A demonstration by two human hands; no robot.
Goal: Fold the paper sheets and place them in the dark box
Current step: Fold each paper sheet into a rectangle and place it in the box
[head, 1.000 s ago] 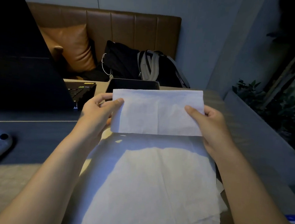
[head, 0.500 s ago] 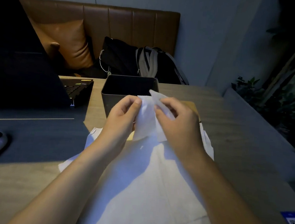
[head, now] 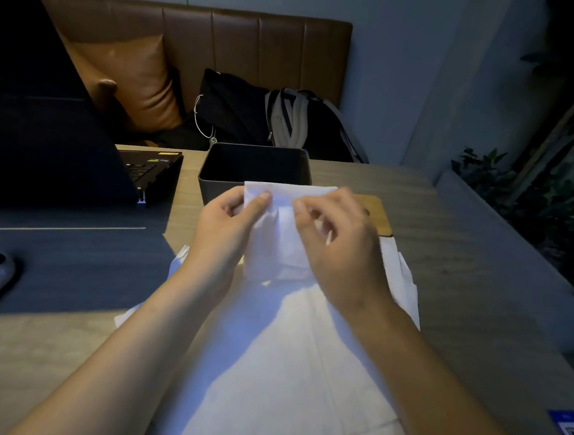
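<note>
Right under my arms more paper sheets (head: 287, 372) lie flat on the wooden table (head: 464, 265). Above them, my left hand (head: 225, 226) and right hand (head: 340, 245) pinch a folded sheet (head: 277, 237) between them. I think I am on the fold step; next it needs one neat press, then a lift into the dark box (head: 255, 166) just behind. Farther off are a laptop (head: 61, 138), a brown bench (head: 195, 59) and bags (head: 269, 119).

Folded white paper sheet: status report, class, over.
Left hand and right hand both pinch the folded white paper sheet. Held just short of the open dark rectangular box. Nothing blocks the box mouth.
</note>
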